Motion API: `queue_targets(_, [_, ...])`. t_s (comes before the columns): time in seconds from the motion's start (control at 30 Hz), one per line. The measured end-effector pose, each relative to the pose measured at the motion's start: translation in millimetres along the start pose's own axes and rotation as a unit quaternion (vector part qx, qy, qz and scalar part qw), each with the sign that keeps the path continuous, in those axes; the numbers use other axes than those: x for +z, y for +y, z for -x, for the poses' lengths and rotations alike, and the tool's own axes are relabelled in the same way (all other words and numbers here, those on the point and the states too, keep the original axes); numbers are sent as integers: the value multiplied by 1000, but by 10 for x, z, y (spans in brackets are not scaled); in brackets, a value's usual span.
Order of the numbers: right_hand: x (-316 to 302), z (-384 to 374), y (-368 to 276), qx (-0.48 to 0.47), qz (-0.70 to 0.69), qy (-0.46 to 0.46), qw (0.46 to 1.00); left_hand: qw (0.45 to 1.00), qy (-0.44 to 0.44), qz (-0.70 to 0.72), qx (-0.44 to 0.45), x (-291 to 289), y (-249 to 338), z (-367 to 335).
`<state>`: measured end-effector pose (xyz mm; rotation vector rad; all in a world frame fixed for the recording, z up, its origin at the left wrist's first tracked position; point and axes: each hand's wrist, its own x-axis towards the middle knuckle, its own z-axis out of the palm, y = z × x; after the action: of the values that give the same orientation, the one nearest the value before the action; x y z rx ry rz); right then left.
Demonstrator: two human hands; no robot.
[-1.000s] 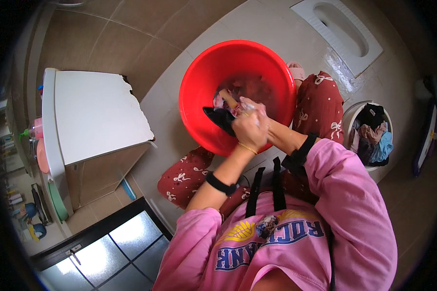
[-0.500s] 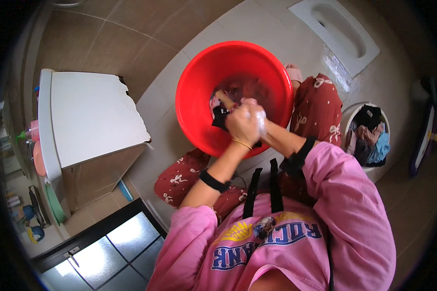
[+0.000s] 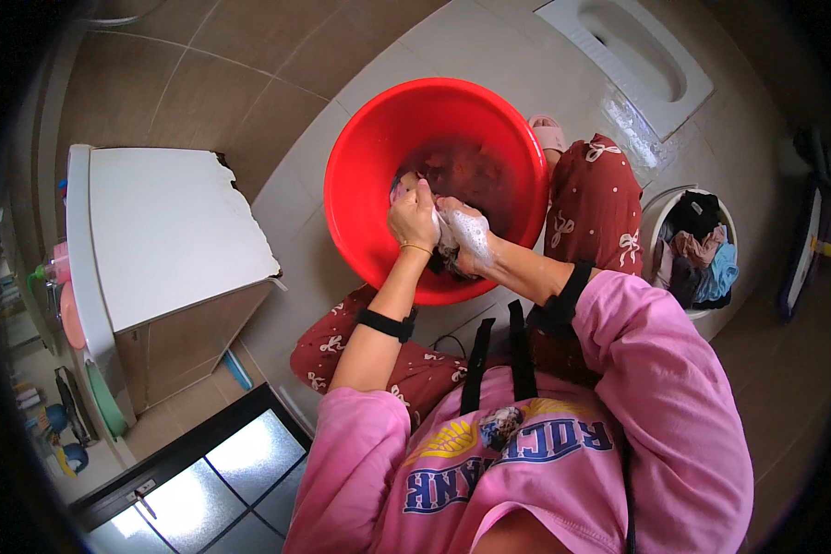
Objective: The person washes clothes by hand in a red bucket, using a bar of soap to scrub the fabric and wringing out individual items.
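Observation:
Inside a large red basin [image 3: 360, 194], my hands work close together on a wet, dark, patterned cloth [image 3: 446, 247]. My left hand [image 3: 412, 218] is closed around part of it, thumb up. Beside it my right hand [image 3: 472, 234], with white suds over its back, grips the same bunched cloth. Part of the cloth hangs below the fingers, and my hands hide much of the rest. Dark, murky water [image 3: 475, 175] fills the basin's bottom, with reddish shapes that I cannot make out.
To the right, a white tub [image 3: 657, 220] holds several crumpled clothes [image 3: 702, 249]. A squat toilet [image 3: 642, 51] is set in the floor at the far right. On the left stands a white-topped cabinet [image 3: 175, 231]. My knees flank the basin.
My hands were pressed together over the cloth; now they are slightly apart, with cloth showing between them. The left hand has moved left, and suds show more plainly on the right.

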<state>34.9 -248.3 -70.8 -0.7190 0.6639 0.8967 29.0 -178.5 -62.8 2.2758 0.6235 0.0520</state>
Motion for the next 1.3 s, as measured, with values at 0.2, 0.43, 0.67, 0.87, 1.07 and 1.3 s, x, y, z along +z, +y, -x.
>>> queue_targets(0.2, [-361, -352, 68, -214, 136, -84, 964, 973, 34, -14, 229, 254, 121, 358])
queue_targets(0.43, [-432, -142, -230, -203, 157, -191, 947, 971, 33, 60, 230, 232, 521, 539])
queue_targets(0.67, [-504, -510, 79, -34, -203, -525, 826, 983, 81, 15, 165, 176, 207, 257])
queue_targets(0.87, [65, 10, 94, -33, 5, -10, 999, 999, 40, 20, -17, -56, -263, -39])
queue_targets(1.07, [-601, -393, -43, -189, -180, -482, 837, 961, 40, 83, 260, 299, 520, 562])
queue_targets(1.3, [20, 252, -223, 37, -65, -149, 986, 967, -118, 224, -23, -205, -705, -157])
